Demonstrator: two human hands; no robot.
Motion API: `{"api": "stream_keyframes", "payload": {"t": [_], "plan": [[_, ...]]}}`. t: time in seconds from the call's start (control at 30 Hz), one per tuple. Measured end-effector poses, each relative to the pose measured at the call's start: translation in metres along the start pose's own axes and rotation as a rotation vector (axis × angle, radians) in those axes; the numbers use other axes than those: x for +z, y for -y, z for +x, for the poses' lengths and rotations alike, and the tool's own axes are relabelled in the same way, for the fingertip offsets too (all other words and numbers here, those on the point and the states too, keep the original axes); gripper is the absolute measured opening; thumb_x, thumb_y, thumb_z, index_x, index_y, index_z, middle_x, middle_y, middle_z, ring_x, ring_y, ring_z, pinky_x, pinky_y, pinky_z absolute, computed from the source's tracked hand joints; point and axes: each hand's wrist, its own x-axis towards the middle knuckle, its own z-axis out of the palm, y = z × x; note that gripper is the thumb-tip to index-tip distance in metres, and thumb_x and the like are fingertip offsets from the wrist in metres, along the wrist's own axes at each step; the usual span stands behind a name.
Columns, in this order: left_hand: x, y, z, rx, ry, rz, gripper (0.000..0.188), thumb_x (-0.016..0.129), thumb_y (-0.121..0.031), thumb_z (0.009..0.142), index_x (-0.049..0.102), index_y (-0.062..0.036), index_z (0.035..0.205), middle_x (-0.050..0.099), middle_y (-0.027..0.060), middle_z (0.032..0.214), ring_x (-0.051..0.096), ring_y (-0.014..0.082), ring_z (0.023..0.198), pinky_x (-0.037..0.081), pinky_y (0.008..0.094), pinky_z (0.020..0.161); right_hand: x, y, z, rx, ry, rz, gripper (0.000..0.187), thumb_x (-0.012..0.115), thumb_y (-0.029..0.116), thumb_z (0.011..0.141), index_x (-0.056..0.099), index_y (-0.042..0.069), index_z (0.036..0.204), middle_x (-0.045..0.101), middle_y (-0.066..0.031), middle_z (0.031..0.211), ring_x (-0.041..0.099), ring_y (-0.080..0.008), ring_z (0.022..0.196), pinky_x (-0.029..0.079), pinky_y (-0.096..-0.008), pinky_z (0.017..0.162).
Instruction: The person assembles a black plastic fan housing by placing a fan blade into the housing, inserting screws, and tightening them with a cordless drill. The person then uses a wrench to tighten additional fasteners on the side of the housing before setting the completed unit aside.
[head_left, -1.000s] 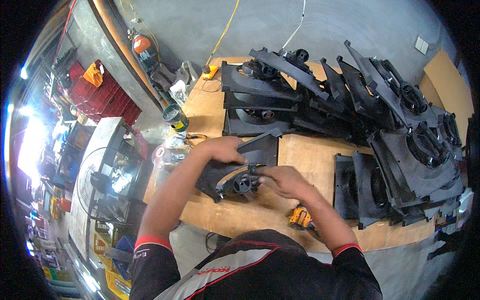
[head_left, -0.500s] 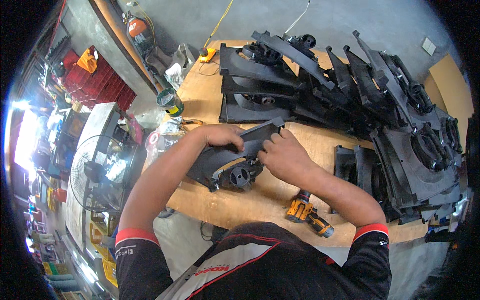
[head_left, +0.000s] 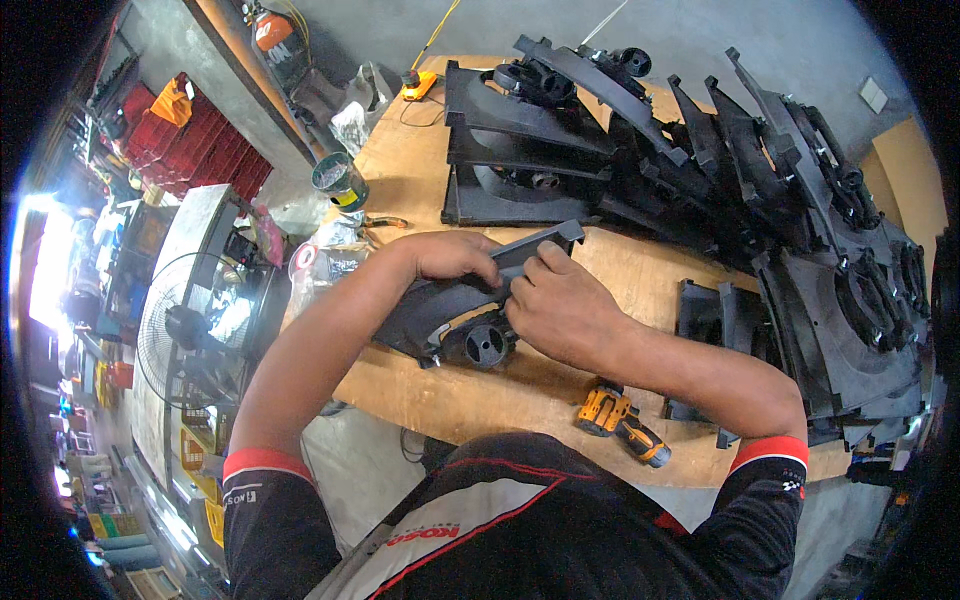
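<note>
We hold the black fan shroud [head_left: 455, 300] near the table's [head_left: 560, 385] front edge, its round motor hub [head_left: 487, 345] at six o'clock of our hands. Our left hand [head_left: 450, 257] has stayed on the upper rim, fingers curled around it. Our right hand [head_left: 560, 310] has slid in from three o'clock since a second ago and now pinches the shroud's bar, fingers closed. The grip looks tighter, so fitting work seems underway. The yellow drill [head_left: 622, 422] lies at five o'clock, untouched. Stacked shrouds [head_left: 700, 160] sit at twelve.
</note>
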Motion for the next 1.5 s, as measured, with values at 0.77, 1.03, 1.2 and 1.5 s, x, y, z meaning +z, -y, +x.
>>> {"api": "stream_keyframes", "payload": {"t": [0.77,1.03,1.2,1.5], "plan": [[-0.002,-0.017,-0.008,-0.042,-0.062,0.240,0.043,0.069,-0.029,0.081,0.067,-0.0009,0.114,0.069,0.0068,0.100,0.063,0.0159,0.085,0.049,0.0309,0.080,0.107,0.010,-0.056,0.635,-0.003,0.534,0.030,0.058,0.039,0.090,0.062,0.010,0.084,0.065,-0.0121,0.079,0.064,-0.0345,0.075,0.047,-0.0453,0.067],[0.004,-0.012,-0.007,-0.048,-0.068,0.125,0.038,0.065,-0.032,0.083,0.069,-0.0010,0.105,0.068,0.0051,0.090,0.060,0.0145,0.080,0.047,0.0302,0.076,0.038,-0.009,-0.054,0.383,0.061,0.187,0.014,0.059,0.024,0.086,0.067,0.013,0.087,0.068,-0.0070,0.083,0.066,-0.0257,0.082,0.046,-0.0414,0.076],[0.004,-0.017,-0.003,-0.009,-0.101,0.250,0.038,0.066,-0.033,0.082,0.071,-0.0025,0.104,0.069,0.0056,0.090,0.060,0.0146,0.079,0.047,0.0307,0.075,0.010,-0.005,-0.023,0.153,0.094,-0.020,0.011,0.059,0.018,0.082,0.068,0.012,0.082,0.066,-0.0052,0.076,0.064,-0.0213,0.078,0.043,-0.0402,0.074],[0.003,-0.023,-0.010,-0.007,-0.062,0.140,0.035,0.066,-0.032,0.082,0.071,-0.0042,0.104,0.069,0.0044,0.089,0.060,0.0143,0.076,0.048,0.0303,0.071,-0.007,-0.009,0.011,0.091,0.207,0.052,0.015,0.062,0.021,0.078,0.069,0.011,0.068,0.067,-0.0078,0.067,0.067,-0.0264,0.067,0.047,-0.0396,0.073]]}}
